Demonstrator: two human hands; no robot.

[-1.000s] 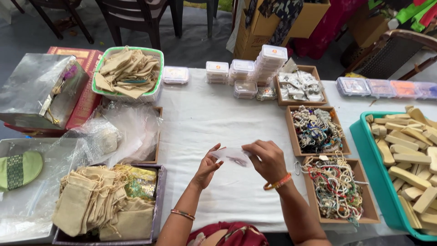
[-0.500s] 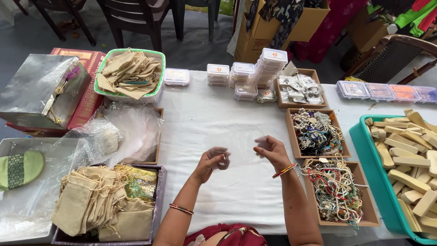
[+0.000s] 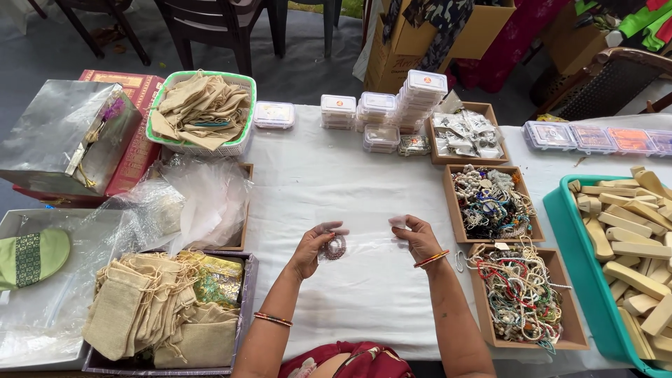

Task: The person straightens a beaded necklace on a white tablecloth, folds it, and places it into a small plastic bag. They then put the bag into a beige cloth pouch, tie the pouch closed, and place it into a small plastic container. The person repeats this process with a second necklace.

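My left hand (image 3: 313, 246) holds a small dark beaded bracelet (image 3: 336, 247) that sits inside one end of a clear plastic pouch (image 3: 367, 232). My right hand (image 3: 418, 236) pinches the pouch's other end. The pouch is stretched between both hands just above the white tablecloth (image 3: 329, 182). Bangles circle both wrists.
Right of my hands stand wooden trays of beaded necklaces (image 3: 521, 297) and bracelets (image 3: 492, 201), then a teal tub of wooden pieces (image 3: 623, 259). On the left lie jute pouches in a tray (image 3: 150, 315) and crumpled plastic (image 3: 189, 199). Stacked clear boxes (image 3: 392, 115) and a green basket (image 3: 203, 112) stand behind.
My hands have moved apart, and the clear pouch, held together at the middle before, is now stretched flat between them with the bracelet at its left end.
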